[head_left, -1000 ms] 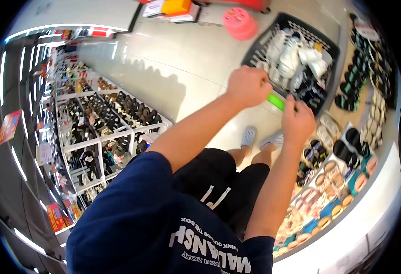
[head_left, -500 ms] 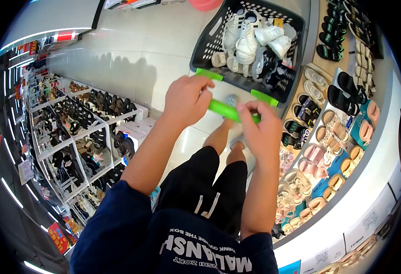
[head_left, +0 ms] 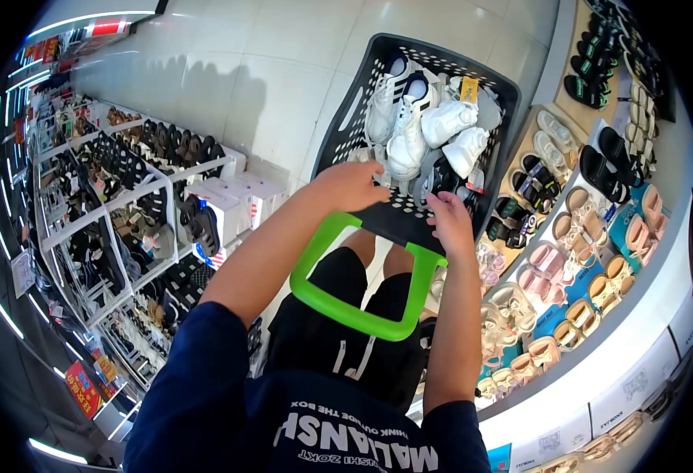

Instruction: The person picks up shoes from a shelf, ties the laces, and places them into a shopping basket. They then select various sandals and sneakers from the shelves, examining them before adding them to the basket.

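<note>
A black perforated basket (head_left: 352,118) full of shoes stands in front of my legs. Its green handle (head_left: 354,319) is folded toward my body, with neither hand on it. My left hand (head_left: 356,186) is over the basket's near left edge, fingers apart, beside the shoes. Over the near right part is my right hand (head_left: 450,221), its fingers apart and nothing seen between them. White sneakers (head_left: 406,146) with black stripes lie in the basket, with white shoes (head_left: 465,150) to their right. Darker shoes below them are partly hidden by my hands.
On the right, a long display shelf (head_left: 520,347) holds rows of sandals (head_left: 579,217) and slippers. White wire racks (head_left: 137,185) with many shoes stand on the left, beside white shoe boxes (head_left: 256,193). Tiled floor (head_left: 299,71) lies beyond and left of the basket.
Both hands have let go of the green handle and moved forward over the basket. The handle now lies folded toward my body, and the basket appears nearer.
</note>
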`<state>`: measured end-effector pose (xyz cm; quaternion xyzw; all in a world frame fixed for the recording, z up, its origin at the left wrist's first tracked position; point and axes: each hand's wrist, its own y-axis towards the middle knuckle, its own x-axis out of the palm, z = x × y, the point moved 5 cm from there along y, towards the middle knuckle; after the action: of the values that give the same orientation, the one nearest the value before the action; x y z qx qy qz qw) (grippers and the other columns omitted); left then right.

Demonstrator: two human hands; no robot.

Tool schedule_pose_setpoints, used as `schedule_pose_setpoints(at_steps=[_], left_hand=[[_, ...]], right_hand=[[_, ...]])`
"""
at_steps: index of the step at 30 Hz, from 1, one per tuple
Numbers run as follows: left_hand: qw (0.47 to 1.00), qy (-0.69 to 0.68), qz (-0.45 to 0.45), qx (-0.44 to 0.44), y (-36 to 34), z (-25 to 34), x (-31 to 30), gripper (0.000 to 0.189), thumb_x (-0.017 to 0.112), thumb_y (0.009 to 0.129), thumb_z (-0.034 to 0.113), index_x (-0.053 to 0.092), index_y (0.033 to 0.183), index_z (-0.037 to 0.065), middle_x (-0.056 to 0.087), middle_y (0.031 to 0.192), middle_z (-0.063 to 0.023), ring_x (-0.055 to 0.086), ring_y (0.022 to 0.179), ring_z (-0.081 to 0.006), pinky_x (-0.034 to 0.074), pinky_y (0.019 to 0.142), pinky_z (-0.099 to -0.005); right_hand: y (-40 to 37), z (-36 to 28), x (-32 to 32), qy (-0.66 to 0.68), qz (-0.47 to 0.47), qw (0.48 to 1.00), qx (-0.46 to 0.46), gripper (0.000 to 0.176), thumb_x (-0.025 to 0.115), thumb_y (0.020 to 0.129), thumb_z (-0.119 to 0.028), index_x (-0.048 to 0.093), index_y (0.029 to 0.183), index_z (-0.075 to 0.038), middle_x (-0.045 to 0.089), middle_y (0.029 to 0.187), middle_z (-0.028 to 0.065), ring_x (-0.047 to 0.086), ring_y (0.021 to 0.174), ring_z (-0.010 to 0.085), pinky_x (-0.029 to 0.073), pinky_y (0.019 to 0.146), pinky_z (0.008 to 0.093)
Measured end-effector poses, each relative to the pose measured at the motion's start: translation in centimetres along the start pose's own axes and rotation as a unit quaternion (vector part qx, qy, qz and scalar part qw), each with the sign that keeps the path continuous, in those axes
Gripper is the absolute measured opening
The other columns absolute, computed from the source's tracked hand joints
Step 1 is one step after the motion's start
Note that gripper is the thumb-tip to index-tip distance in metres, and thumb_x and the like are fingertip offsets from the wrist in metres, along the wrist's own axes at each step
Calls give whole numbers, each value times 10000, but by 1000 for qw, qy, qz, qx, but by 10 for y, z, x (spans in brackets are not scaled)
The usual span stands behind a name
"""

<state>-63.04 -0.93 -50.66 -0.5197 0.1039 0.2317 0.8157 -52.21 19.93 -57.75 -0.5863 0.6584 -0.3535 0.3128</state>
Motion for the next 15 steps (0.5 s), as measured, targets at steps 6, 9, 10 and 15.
schedule_pose_setpoints(at_steps=[6, 9, 10, 15], left_hand=[[995, -3, 55, -88, 52, -60, 55, 846, 740, 813, 452, 428, 1514, 96, 479, 1457, -293, 513, 1335, -424, 453, 1092, -448], [983, -19, 173, -61, 66, -63, 58, 851, 740, 796, 395, 406, 1520, 96, 363, 1549, -275, 495, 1336, -479, 455, 1091, -495], [982, -42, 179, -51, 71, -58, 50, 844, 754, 795, 365, 404, 1526, 131, 294, 1588, -274, 424, 1381, -510, 418, 1123, -520], [968, -21, 241, -62, 145, -85, 49, 806, 715, 819, 443, 420, 1537, 227, 276, 1605, -301, 351, 1449, -478, 344, 1181, -510]], right_hand=[[11, 69, 26, -81, -37, 996, 23, 586, 726, 932, -355, 576, 1319, 58, 707, 994, 97, 649, 846, 160, 512, 749, 284], [4, 91, 38, -70, -65, 995, 14, 547, 714, 942, -335, 580, 1320, 37, 669, 976, 52, 610, 813, 125, 494, 700, 266], [-3, 88, 42, -54, -67, 996, 17, 540, 714, 944, -319, 578, 1323, 41, 668, 968, 50, 606, 815, 123, 494, 720, 263], [-11, 109, 57, -47, -90, 993, 54, 596, 720, 940, -369, 578, 1332, 57, 719, 1038, 120, 662, 900, 173, 521, 824, 308]])
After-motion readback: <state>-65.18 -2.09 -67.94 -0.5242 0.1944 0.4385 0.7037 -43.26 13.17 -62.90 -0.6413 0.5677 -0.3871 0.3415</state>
